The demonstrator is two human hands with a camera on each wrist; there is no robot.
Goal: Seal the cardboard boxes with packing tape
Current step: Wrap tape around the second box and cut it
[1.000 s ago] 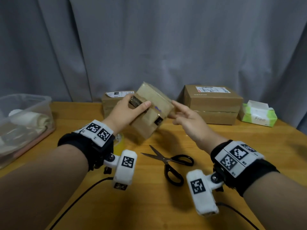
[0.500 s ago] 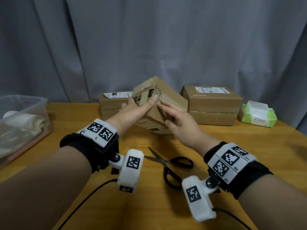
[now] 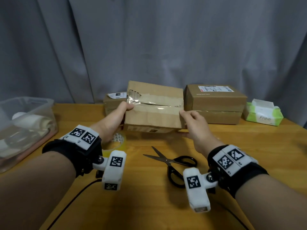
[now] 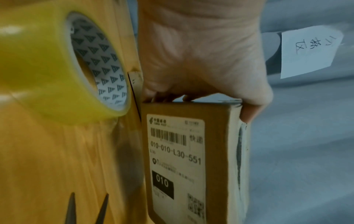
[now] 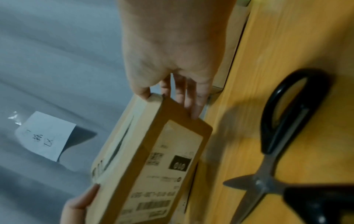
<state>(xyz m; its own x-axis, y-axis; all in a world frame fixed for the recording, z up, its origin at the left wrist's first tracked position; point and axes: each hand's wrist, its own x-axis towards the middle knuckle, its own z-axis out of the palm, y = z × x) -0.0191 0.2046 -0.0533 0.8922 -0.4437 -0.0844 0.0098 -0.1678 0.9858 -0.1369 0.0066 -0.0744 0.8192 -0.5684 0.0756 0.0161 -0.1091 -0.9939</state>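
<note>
I hold a small cardboard box (image 3: 152,112) just above the table, its torn, taped seam facing me. My left hand (image 3: 118,113) grips its left end, thumb on the front face; the left wrist view shows the box (image 4: 191,159) with a shipping label and my left hand (image 4: 201,60) clamped on its edge. My right hand (image 3: 192,121) grips the right end, thumb on the seam face and fingers behind, as the right wrist view shows for the box (image 5: 153,159) and right hand (image 5: 172,60). A yellowish roll of packing tape (image 3: 116,143) lies under my left wrist.
Black-handled scissors (image 3: 176,163) lie open on the wooden table (image 3: 249,155) in front of me. Two more cardboard boxes (image 3: 216,103) (image 3: 111,103) stand at the back by the grey curtain. A green tissue pack (image 3: 263,113) is far right, a clear plastic bin (image 3: 25,127) far left.
Both hands have turned the box from a tilted, corner-up pose to level, with its taped seam facing me. My right hand moved from the box's front face to its right end.
</note>
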